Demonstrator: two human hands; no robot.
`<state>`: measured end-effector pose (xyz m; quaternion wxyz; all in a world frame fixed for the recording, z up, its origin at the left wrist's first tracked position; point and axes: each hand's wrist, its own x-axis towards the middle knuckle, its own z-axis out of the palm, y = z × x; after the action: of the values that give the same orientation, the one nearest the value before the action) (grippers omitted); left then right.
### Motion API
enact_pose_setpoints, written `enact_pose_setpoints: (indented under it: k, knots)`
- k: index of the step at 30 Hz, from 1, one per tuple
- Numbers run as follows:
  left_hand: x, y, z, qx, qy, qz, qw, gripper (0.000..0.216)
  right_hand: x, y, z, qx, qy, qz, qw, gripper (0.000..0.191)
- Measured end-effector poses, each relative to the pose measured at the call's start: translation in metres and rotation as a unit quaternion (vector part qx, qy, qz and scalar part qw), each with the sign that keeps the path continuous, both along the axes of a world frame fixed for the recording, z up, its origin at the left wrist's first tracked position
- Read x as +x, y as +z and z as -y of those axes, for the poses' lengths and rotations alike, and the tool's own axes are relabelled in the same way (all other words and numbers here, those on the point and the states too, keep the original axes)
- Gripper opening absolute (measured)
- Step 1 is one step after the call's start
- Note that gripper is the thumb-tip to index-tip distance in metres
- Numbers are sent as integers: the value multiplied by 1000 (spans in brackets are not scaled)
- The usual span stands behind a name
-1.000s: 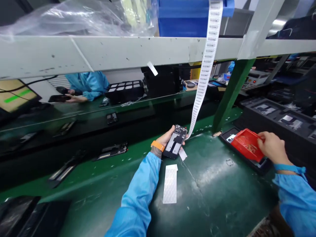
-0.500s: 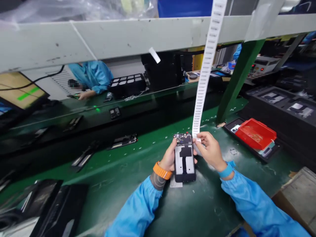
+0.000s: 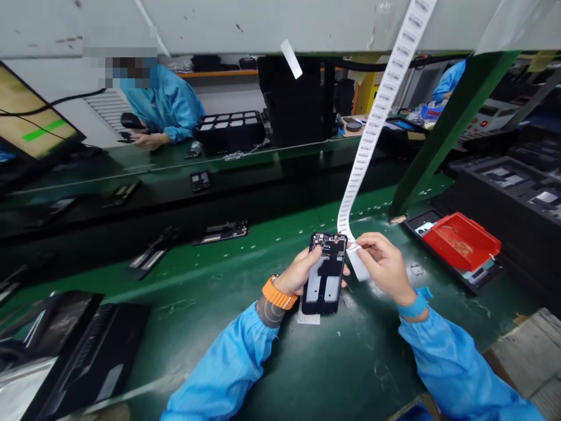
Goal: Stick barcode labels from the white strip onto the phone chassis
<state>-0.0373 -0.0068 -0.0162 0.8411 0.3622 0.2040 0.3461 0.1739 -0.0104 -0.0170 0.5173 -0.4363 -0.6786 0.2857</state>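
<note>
My left hand (image 3: 302, 270) grips an opened phone (image 3: 325, 272) upright over the green bench, thumb on its left edge and fingertips round the right. Its circuit board shows at the top, with a silver and black area below. Just right of the phone, my right hand (image 3: 383, 263) pinches the lower part of a long barcode label strip (image 3: 368, 137) between thumb and forefinger. The strip hangs from above and bends near the fingers; its plain end reaches below them. Whether a single label is peeled off between the fingertips, I cannot tell.
A red tray (image 3: 462, 240) sits in a black tray at right, beside stacked black foam trays (image 3: 508, 175). Several opened phones (image 3: 225, 231) lie along the dark conveyor. A green post (image 3: 451, 134) rises at right. Across the line, a person in blue sleeves (image 3: 179, 105) works.
My view has tilted downward a little. The label strip now bends near my right hand, with more of its plain end showing below. My left hand still holds the phone.
</note>
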Motion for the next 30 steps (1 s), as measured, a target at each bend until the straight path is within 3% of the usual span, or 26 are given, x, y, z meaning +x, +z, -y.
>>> enact_pose_setpoints:
  k: [9,13,16,18,20,22,24,27,30]
  knots:
    - [-1,-7,-3,-16,-14,8,1000,85,-3,5,2,75,-29,108,991,12]
    - [3,-4,-4,-75,-36,56,995,89,-6,2,4,147,-80,127,978,12]
    - [9,0,-5,-133,7,79,988,85,-5,0,6,152,-98,90,979,9]
    - [13,0,-8,-173,84,48,980,80,-3,0,7,92,-105,13,990,5]
    - [14,-3,-14,-201,189,-17,961,68,-2,2,5,-23,-76,-83,993,4]
    - [14,-9,-19,-205,299,-77,929,55,-6,4,5,-157,-3,-174,972,11]
    - [14,-15,-23,-191,372,-77,905,49,-15,5,9,-270,83,-242,928,19]
    - [16,-22,-20,-161,348,46,923,46,-38,4,23,-387,184,-278,860,24]
    - [20,-20,-10,-135,288,139,938,35,-59,0,40,-414,232,-261,841,24]
